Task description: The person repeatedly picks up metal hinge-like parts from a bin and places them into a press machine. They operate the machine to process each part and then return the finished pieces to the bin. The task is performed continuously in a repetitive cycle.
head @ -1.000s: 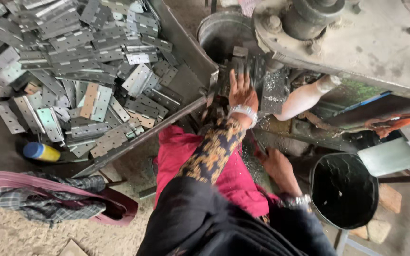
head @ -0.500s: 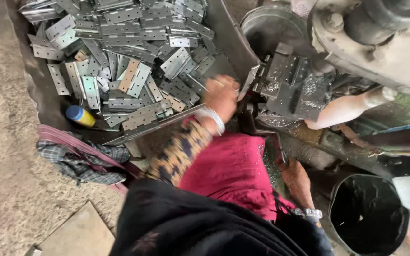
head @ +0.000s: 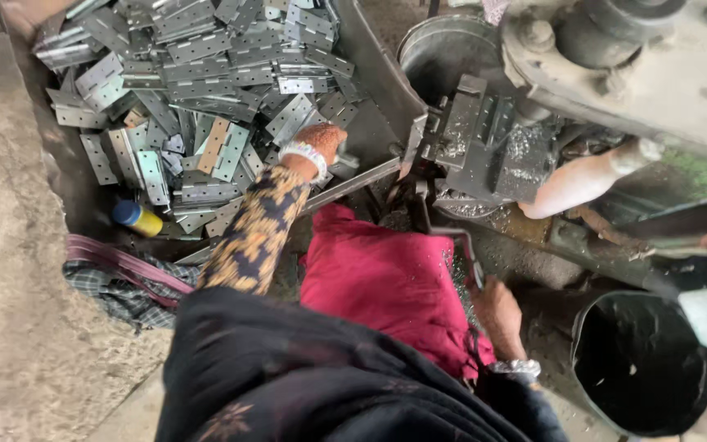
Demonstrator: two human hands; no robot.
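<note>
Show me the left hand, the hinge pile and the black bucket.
left hand (head: 321,139), head view, back of the hand
hinge pile (head: 198,90), head view, middle of the heap
black bucket (head: 644,364), head view, dark inside

Metal tray (head: 386,90) heaped with hinges (head: 198,65)

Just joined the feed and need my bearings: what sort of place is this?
Probably a small metal-stamping workshop. A tray holds a heap of punched steel hinge plates, the left hand reaches into it, and a heavy press machine stands beside a black bucket.

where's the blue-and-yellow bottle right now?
Head view, left side: the blue-and-yellow bottle lies at the near edge of the pile of metal hinge plates, just above the checked cloth and left of the left hand's patterned sleeve.
</note>
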